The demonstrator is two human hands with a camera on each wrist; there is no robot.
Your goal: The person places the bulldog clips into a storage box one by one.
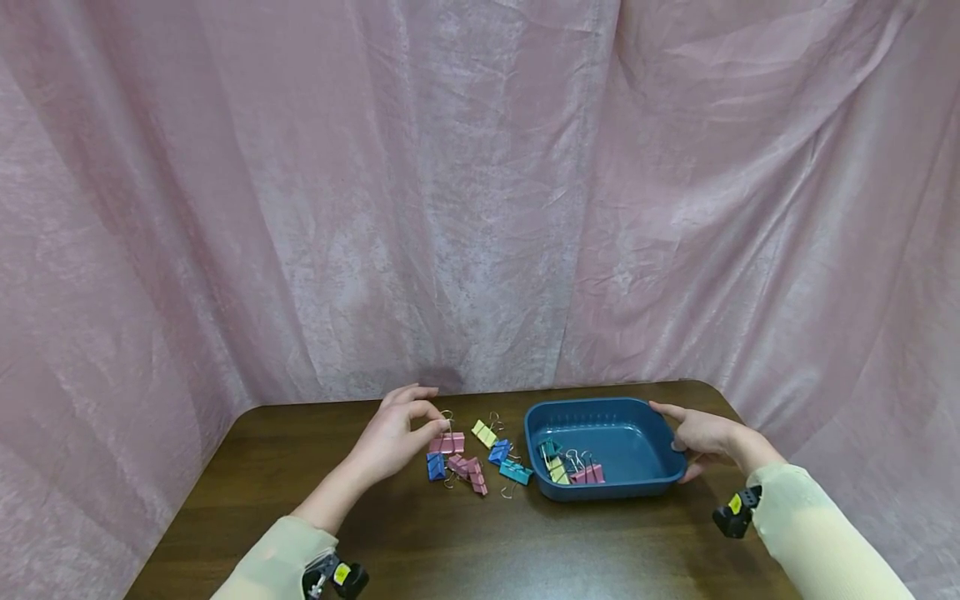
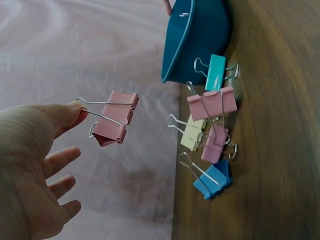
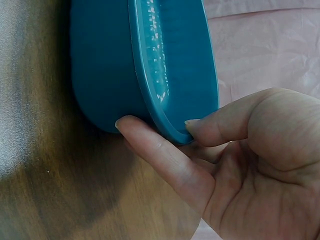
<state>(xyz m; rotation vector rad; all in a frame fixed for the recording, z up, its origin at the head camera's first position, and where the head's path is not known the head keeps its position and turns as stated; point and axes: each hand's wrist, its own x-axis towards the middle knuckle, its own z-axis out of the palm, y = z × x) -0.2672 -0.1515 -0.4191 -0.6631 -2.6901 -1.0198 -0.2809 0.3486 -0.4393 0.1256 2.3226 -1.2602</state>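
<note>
Between thumb and forefinger, my left hand (image 1: 397,429) pinches a wire handle of a pink binder clip (image 2: 116,116), lifted above the table; the other fingers are spread apart. Below it lies a loose group of binder clips: a blue one (image 1: 436,467), two pink ones, a yellow one (image 1: 484,433), another blue one (image 1: 499,452) and a teal one (image 1: 516,472). My right hand (image 1: 708,437) grips the right end of a blue plastic tray (image 1: 607,492), thumb at the rim and fingers against the outer wall. Several clips, among them a pink one (image 1: 588,474), lie in the tray's left front corner.
The brown wooden table (image 1: 465,550) ends at the back against a pink velvety curtain (image 1: 450,208). The tray stands right of the loose clips, with the teal clip close to its left wall.
</note>
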